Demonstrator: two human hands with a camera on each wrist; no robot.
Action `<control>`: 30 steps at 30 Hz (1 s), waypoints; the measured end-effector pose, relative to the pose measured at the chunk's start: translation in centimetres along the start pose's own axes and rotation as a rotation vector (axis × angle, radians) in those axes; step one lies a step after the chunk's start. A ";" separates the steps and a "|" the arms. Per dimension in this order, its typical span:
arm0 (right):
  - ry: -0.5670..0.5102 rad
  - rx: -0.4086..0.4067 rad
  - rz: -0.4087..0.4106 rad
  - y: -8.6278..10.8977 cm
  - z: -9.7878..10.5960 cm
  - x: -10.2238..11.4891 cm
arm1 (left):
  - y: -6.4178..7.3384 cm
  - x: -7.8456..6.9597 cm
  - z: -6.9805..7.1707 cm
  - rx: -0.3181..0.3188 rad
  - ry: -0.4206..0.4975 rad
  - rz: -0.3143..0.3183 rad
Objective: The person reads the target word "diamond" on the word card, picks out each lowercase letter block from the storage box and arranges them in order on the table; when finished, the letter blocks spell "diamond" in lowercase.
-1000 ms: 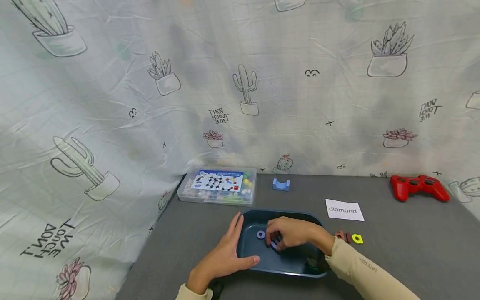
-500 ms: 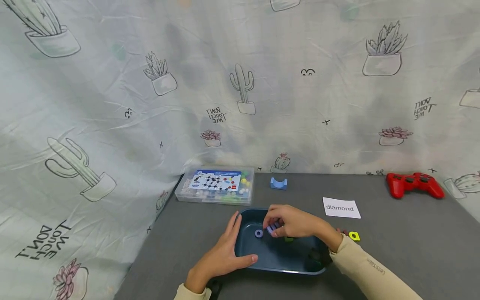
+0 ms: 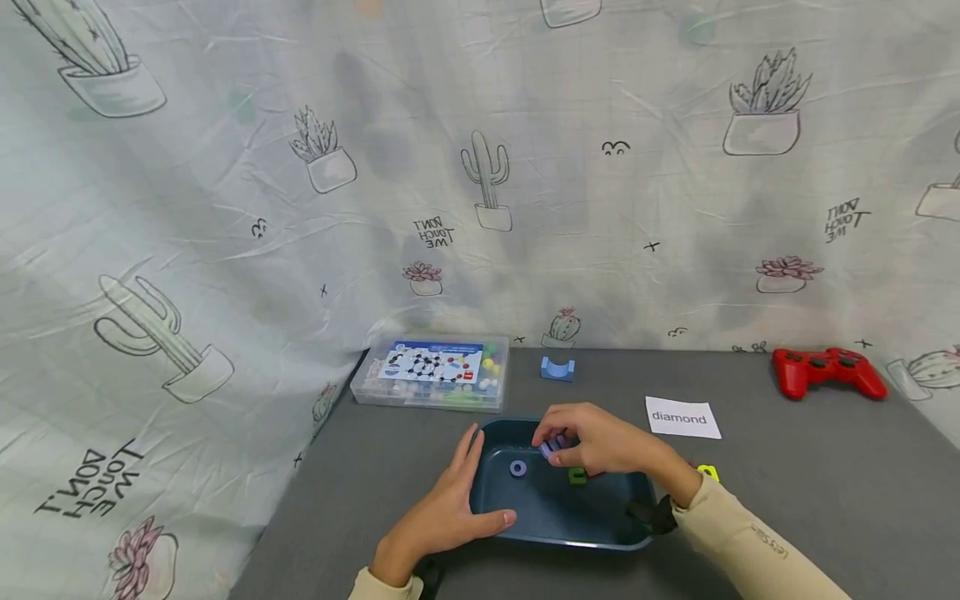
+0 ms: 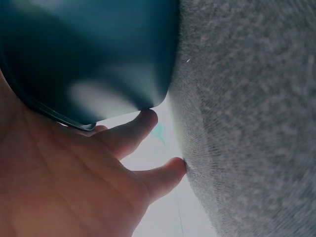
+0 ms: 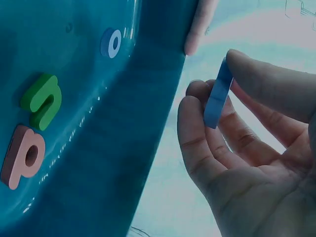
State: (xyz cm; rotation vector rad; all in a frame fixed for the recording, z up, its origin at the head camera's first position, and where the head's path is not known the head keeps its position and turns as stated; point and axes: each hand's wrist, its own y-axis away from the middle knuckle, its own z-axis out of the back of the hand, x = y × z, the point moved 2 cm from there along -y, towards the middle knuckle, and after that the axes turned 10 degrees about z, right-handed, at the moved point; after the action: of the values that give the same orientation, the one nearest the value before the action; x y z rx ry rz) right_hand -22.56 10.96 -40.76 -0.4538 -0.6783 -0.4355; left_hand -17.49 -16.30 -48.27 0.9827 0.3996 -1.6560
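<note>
My right hand (image 3: 603,437) pinches a purple letter (image 3: 553,447), shaped like an m, between thumb and fingertips above the dark blue tray (image 3: 558,544). In the right wrist view the same letter (image 5: 217,96) shows edge-on. My left hand (image 3: 446,508) lies along the tray's left end, thumb over the near rim, fingers straight. On the tray floor are a purple ring-shaped letter o (image 3: 517,468), a green letter n (image 3: 577,476) and, in the right wrist view, a pinkish letter (image 5: 24,155) like a p or d.
A yellow letter (image 3: 708,472) lies right of the tray, partly behind my sleeve. Beyond it is a paper card (image 3: 682,417) reading "diamond". Further back stand a clear case of small parts (image 3: 430,372), a blue curved block (image 3: 557,369) and a red game controller (image 3: 828,372).
My right hand has lifted the purple letter off the tray floor and carried it slightly back and right. The green letter has come into sight. My left hand stays on the tray.
</note>
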 end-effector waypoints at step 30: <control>0.027 -0.187 -0.018 5.3 2.3 0.7 | -0.2 -0.3 -0.1 -0.006 -0.013 0.027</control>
State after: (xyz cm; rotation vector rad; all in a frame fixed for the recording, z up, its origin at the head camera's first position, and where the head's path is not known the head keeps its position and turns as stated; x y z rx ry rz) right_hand -20.46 16.39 -40.09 -0.6175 -0.6187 -0.5239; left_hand -17.64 -15.97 -48.21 0.9684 0.3810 -1.6353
